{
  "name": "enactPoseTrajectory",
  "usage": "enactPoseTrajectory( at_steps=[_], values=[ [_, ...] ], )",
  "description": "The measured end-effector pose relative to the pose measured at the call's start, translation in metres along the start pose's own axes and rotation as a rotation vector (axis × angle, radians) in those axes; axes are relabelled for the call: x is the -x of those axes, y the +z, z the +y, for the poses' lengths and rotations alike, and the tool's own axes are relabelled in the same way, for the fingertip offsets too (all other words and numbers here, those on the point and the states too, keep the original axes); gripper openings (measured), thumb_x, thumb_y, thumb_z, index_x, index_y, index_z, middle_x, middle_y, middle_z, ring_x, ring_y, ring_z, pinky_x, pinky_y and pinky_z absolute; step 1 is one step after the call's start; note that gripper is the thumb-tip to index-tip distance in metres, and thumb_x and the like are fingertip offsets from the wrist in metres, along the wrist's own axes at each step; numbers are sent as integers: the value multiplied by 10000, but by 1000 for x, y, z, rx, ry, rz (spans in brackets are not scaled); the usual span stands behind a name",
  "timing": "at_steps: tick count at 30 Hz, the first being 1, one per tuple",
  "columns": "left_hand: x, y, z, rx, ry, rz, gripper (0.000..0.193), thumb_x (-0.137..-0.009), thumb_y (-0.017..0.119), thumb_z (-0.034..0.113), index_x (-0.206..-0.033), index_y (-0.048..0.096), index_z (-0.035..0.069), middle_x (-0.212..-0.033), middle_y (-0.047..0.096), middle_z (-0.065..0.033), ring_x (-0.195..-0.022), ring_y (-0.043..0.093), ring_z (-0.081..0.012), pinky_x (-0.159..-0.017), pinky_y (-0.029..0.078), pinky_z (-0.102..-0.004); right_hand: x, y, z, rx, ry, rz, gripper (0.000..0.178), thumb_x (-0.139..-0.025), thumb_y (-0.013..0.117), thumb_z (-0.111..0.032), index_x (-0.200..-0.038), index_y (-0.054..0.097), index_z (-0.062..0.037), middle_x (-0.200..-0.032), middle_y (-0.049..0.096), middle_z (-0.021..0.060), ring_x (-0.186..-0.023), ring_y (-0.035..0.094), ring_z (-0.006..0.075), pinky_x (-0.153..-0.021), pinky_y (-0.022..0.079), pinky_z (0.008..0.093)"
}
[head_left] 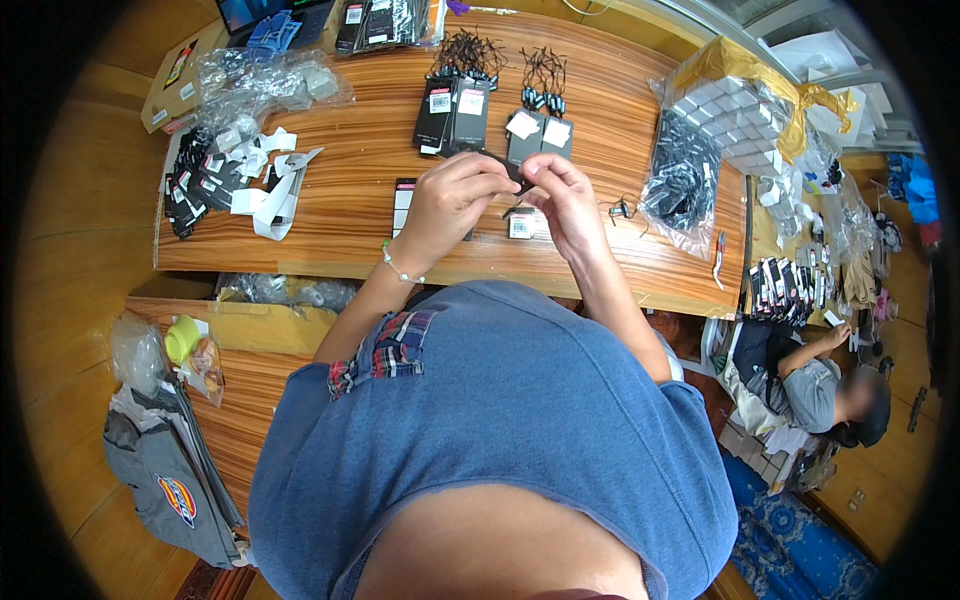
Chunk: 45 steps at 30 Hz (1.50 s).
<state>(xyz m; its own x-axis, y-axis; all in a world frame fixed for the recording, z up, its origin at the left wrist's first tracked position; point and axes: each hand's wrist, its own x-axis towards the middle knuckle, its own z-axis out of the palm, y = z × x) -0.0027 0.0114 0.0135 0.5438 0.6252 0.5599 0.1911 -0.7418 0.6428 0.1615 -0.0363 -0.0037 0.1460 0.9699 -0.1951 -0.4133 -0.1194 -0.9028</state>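
Both hands meet above the middle of the wooden tabletop point(350, 215), and between them is a small black tag point(517, 176). The left hand point(452, 203) is curled narrow, its fingertips pinching the tag's left end. The right hand point(566, 200) is closed on the tag's right end, thumb and forefinger pressed together. The tag is lifted clear of the tabletop, just in front of the person's chest.

Directly behind the tag, farther from the person, two stacks of black tags with white stickers point(452, 115) lie flat, and beside them another pair of dark tags point(540, 135) with loops of black string point(545, 75) bunched at their far ends. Under the hands lies a small white-labelled piece point(522, 224). To the right of the tag sits a clear bag of black cords point(682, 180), and beyond it a clear bag of white boxes tied with a yellow ribbon point(740, 105). To the left of the tag, well apart, white paper strips point(270, 190) and loose black tags point(190, 190) lie scattered near crumpled clear bags point(260, 85). A second person point(815, 385) sits at the lower right, past the tabletop's edge.
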Motion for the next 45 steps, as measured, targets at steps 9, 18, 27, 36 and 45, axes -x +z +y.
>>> enactPoseTrajectory(
  at_steps=[9, 18, 27, 36, 45],
  values=[
    [11, 4, -5, 447, -429, -22, 303, -760, 622, 19, -1058, 580, 54, -961, 609, -72, -826, 593, -157, -748, 497, -257, -11, 12, -41, -371, -329, -157, 102, -900, 487, -139, -920, 499, -40, -695, 523, 48, -643, 498, 126, -678, 453, 275],
    [85, -44, -132, -161, -593, -298, 524, -706, 700, 221, -1168, 507, 65, -1154, 479, -117, -1042, 484, -273, -921, 377, -339, 16, 13, -45, -105, -276, -135, 178, -852, 539, -47, -1021, 496, -13, -725, 582, 66, -662, 541, 109, -627, 439, 225],
    [106, -37, -141, -232, -633, -296, 559, -641, 746, 191, -1142, 533, 60, -1190, 448, -121, -1113, 419, -286, -960, 338, -352, 15, 4, -45, -81, -192, -151, 187, -852, 518, -26, -1033, 480, -6, -735, 597, 95, -690, 565, 139, -668, 456, 251],
    [34, -39, -28, 461, -662, 128, 246, -769, 625, -16, -1001, 549, 13, -852, 616, -43, -792, 578, -74, -701, 456, -196, 18, 34, -27, 252, -126, -207, 175, -834, 536, -2, -990, 457, -15, -697, 611, 51, -659, 574, 92, -614, 463, 209],
    [-1, -21, 26, 383, -411, 180, 193, -759, 626, -3, -951, 617, -9, -866, 641, -61, -751, 609, -103, -666, 491, -224, 13, 44, -27, 329, -326, -121, 224, -819, 528, 15, -1007, 412, -26, -660, 579, 39, -643, 545, 68, -584, 413, 197]
  ],
)
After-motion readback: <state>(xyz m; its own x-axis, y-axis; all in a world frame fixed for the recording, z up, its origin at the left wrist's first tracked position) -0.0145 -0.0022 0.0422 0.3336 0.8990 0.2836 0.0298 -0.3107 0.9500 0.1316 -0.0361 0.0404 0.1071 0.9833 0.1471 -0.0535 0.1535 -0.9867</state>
